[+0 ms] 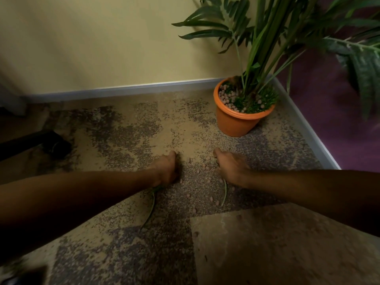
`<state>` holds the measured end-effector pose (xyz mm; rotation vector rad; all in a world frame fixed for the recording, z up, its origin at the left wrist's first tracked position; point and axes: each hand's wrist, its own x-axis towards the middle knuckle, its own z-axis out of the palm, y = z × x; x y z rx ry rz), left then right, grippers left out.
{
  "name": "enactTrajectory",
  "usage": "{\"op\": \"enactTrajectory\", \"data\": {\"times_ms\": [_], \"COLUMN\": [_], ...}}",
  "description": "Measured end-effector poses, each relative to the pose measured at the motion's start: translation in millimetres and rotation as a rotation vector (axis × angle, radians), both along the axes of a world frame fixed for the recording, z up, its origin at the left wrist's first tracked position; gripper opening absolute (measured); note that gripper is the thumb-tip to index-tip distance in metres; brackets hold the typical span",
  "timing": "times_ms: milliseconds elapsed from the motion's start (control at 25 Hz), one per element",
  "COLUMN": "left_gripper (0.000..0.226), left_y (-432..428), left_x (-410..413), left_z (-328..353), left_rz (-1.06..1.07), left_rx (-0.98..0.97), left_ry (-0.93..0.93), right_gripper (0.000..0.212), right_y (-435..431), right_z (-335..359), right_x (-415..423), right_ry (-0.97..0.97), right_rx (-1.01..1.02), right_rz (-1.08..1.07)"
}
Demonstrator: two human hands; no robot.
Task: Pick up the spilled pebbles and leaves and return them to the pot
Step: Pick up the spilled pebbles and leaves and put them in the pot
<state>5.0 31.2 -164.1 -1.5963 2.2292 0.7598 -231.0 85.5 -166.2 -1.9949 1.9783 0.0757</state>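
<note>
Small reddish-brown pebbles [203, 167] lie scattered on the speckled carpet between my two hands. My left hand [167, 168] rests edge-down on the carpet with its fingers curled. A long green leaf [151, 204] trails out from under its heel toward me, seemingly held. My right hand [231, 166] is blurred and rests on the carpet right of the pebbles; its fingers are hidden. A second thin leaf [225, 192] runs out from beneath it. The orange pot [236, 125] stands upright in the corner beyond my right hand, filled with pebbles and holding a tall green plant [265, 48].
A grey skirting board [127, 89] runs along the yellow wall and turns at the corner behind the pot. A purple wall [329, 112] stands on the right. A black chair leg with a castor [55, 146] lies at the left. More pebbles [213, 199] lie closer to me.
</note>
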Motion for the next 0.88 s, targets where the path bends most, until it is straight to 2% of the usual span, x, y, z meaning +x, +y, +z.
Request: {"op": "enactTrajectory", "data": {"times_ms": [80, 200, 280, 440, 600, 720, 880], "left_gripper": [0.068, 0.037, 0.013, 0.019, 0.021, 0.027, 0.027], "left_y": [0, -5, -7, -6, -1, 0, 1], "left_x": [-2, -8, -13, -25, -34, -39, -40], "left_z": [2, 9, 16, 27, 38, 47, 57], "left_rz": [0.068, 0.182, 0.278, 0.450, 0.569, 0.667, 0.792], "left_rx": [-0.010, -0.014, 0.056, 0.311, 0.543, 0.600, 0.548], "left_ry": [0.065, 0.193, 0.302, 0.610, 0.874, 0.971, 1.053], "right_gripper": [0.030, 0.009, 0.013, 0.008, 0.010, 0.010, 0.009], "right_y": [1, 2, 3, 6, 9, 17, 25], "right_z": [0, 5, 12, 33, 48, 50, 50], "right_x": [1, 4, 9, 17, 21, 24, 22], "right_ry": [-0.076, -0.260, -0.366, -0.479, -0.523, -0.517, -0.497], "right_rx": [0.003, -0.057, -0.211, -0.481, -0.536, -0.517, -0.464], "right_rz": [-0.060, -0.114, -0.059, 0.172, 0.371, 0.423, 0.460]}}
